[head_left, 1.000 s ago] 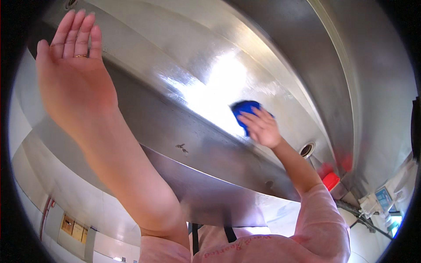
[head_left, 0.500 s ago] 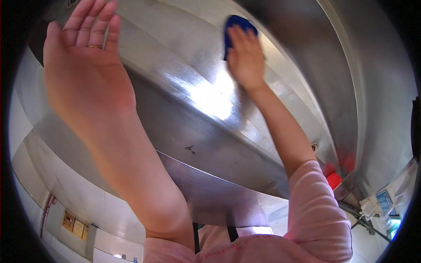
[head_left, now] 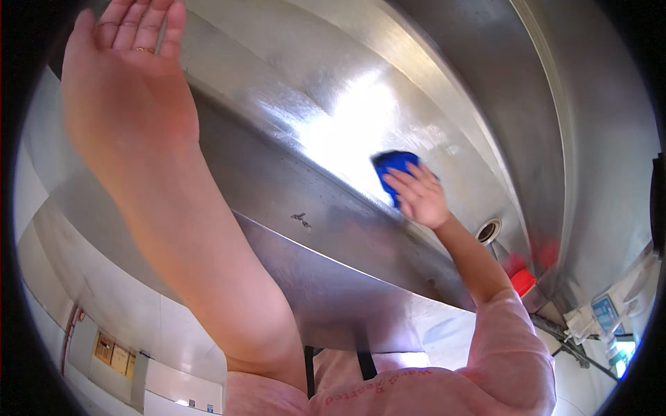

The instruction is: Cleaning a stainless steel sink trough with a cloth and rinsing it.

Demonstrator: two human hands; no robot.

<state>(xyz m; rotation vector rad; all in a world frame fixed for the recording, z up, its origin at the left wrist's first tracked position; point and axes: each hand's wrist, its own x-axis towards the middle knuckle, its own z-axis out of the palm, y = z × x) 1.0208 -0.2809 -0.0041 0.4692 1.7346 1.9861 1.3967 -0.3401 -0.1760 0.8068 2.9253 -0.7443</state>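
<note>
A dark blue cloth (head_left: 394, 166) lies against the shiny stainless steel surface (head_left: 277, 62) right of centre. My right hand (head_left: 420, 197) presses it there with fingers laid over it, near a ridge in the metal. At the upper left, my left hand (head_left: 132, 90) is raised with its palm showing and its fingers stretched, a ring on one of them. The upper edge of the picture cuts off its fingertips. I see nothing held in it.
A round metal-rimmed opening (head_left: 488, 231) sits beside my right forearm. Farther right is a red object (head_left: 524, 281). Small dark marks (head_left: 301, 220) show on the lower metal panel. A curved metal rim (head_left: 326, 260) runs between my arms and body.
My right hand has moved down and slightly right across the metal with the blue cloth. The left hand has shifted slightly up and left.
</note>
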